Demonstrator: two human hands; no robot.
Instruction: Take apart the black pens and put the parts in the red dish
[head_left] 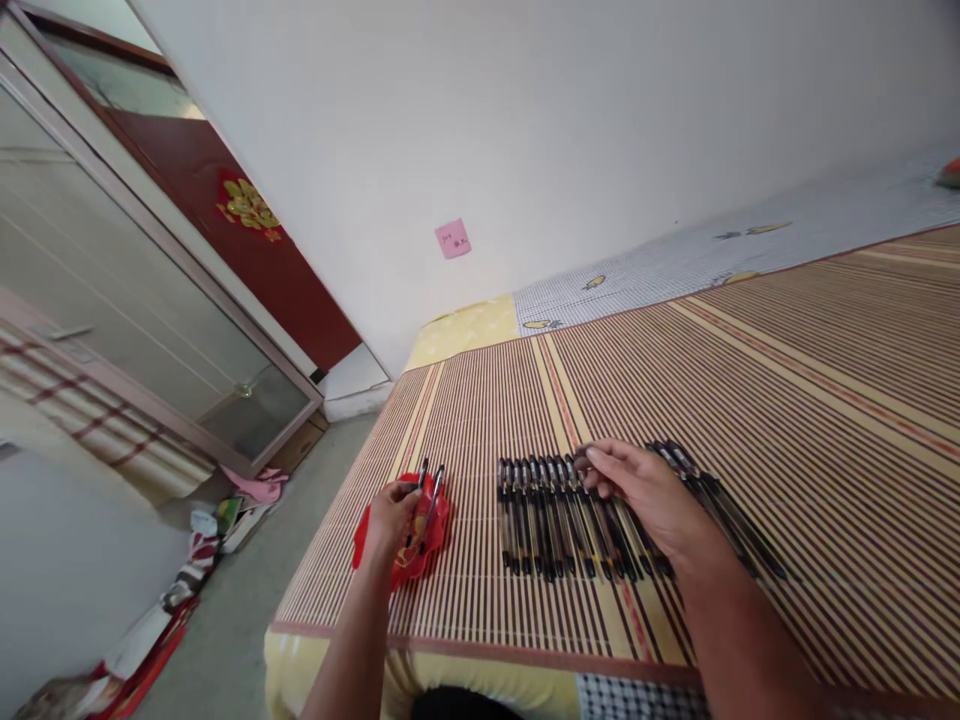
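A red scalloped plate (362, 545) with a yellow print lies on the left of the striped mat. My left hand (394, 515) is over it, its fingers closed on a black pen (424, 468). A second pen (435, 497) slants across the plate beside those fingers. To the right, several black pens with clear barrels (536, 520) lie side by side in a row, caps pointing away from me. My right hand (634, 485) is over the row, thumb and fingers pinched at the cap end of one pen; the hand partly hides the pens beneath it.
The striped mat (787, 420) covers a bed, with patterned bedding (637, 280) along the white wall. A pink note (452, 239) is stuck on the wall. At left stand a glass door (172, 280), a red door (217, 230) and clutter on the floor (199, 540).
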